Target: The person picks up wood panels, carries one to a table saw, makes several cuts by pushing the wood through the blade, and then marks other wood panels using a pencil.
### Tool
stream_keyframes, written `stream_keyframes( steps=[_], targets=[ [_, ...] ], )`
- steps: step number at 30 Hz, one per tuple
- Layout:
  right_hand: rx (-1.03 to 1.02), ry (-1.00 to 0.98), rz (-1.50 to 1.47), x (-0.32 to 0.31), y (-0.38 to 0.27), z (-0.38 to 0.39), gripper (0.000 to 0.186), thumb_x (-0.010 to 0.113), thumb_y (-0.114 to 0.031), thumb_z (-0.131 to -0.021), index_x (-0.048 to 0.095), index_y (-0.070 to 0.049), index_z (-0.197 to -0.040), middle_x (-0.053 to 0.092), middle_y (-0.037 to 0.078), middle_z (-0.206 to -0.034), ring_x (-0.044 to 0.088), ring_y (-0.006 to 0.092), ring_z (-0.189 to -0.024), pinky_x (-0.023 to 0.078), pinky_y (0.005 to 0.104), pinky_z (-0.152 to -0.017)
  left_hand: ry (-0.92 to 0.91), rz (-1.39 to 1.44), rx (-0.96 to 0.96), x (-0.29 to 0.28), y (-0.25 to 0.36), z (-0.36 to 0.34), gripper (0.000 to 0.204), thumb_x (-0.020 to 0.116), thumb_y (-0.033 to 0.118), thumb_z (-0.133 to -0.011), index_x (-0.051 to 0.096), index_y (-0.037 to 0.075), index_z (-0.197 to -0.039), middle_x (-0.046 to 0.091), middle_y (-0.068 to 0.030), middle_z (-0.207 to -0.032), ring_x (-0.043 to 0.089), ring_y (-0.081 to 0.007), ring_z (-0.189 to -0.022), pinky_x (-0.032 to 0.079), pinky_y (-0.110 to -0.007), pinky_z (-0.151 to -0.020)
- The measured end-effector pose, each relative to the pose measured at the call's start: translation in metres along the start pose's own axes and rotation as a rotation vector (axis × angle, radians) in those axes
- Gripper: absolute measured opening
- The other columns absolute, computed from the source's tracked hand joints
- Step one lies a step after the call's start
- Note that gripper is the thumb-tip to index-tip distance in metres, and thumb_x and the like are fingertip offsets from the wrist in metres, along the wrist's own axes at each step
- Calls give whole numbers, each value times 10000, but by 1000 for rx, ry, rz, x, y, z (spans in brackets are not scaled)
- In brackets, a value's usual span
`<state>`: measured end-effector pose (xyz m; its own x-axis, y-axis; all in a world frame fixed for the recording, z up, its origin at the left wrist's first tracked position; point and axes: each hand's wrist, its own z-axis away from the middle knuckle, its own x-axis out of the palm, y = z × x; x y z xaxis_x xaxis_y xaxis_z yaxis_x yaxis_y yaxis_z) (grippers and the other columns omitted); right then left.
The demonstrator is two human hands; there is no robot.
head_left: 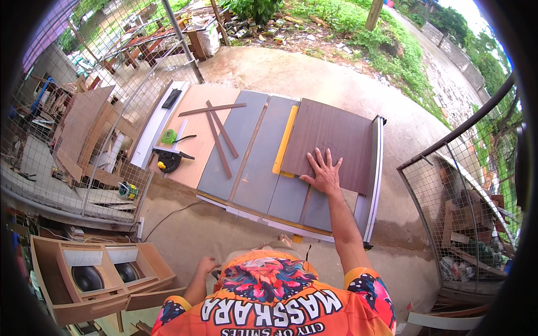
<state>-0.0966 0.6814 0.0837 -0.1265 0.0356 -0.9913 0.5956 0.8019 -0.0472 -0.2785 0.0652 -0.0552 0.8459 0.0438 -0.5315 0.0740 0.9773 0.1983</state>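
My right hand [324,172] lies flat with fingers spread on a dark brown wood-grain panel [342,131], pressing near its front-left part. The panel rests on the right side of a grey work table [246,140]. Along the panel's left edge runs a yellow bar [284,141]. My left hand [207,265] hangs low beside my waist, away from the table. Its fingers are curled, and whatever they may hold is hidden.
Thin dark wood strips [219,137], a green tape measure [168,136] and a black gauge with a yellow knob [171,161] lie at the table's left. A white rail [374,173] borders its right end. A wooden speaker cabinet [106,297] and mesh gates [457,185] stand nearby.
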Motion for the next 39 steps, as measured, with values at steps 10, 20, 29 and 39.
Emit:
stream_keyframes(
  steps=[10,20,29,39],
  targets=[
    [2,-24,-5,-2,2,-4,946,553,-855,-815,395,-334,-1588,290,37,-1689,177,398,-1568,109,847,-1127,-13,65,0,3,-1,-2,729,894,400,-718,693,42,-1320,703,-217,-1280,679,-335,-1196,510,-402,-1056],
    [14,-48,17,-4,3,-9,955,527,-871,-813,374,-347,-1596,277,34,-1697,163,393,-1575,103,836,-1137,1,87,0,5,2,3,745,903,426,-716,692,40,-1317,702,-218,-1282,677,-330,-1203,513,-409,-1048],
    [-12,40,-27,3,11,-11,960,501,-883,-813,406,-321,-1585,295,42,-1688,205,421,-1553,112,871,-1093,19,69,14,6,-1,1,680,889,323,-738,687,9,-1306,722,-230,-1221,712,-324,-1121,543,-410,-986],
    [26,-6,2,-2,9,-13,954,519,-871,-816,367,-348,-1599,278,21,-1694,190,406,-1561,109,849,-1125,54,35,-1,-1,7,19,635,852,210,-740,680,-21,-1306,760,-230,-1080,758,-273,-923,587,-373,-846]
  ],
)
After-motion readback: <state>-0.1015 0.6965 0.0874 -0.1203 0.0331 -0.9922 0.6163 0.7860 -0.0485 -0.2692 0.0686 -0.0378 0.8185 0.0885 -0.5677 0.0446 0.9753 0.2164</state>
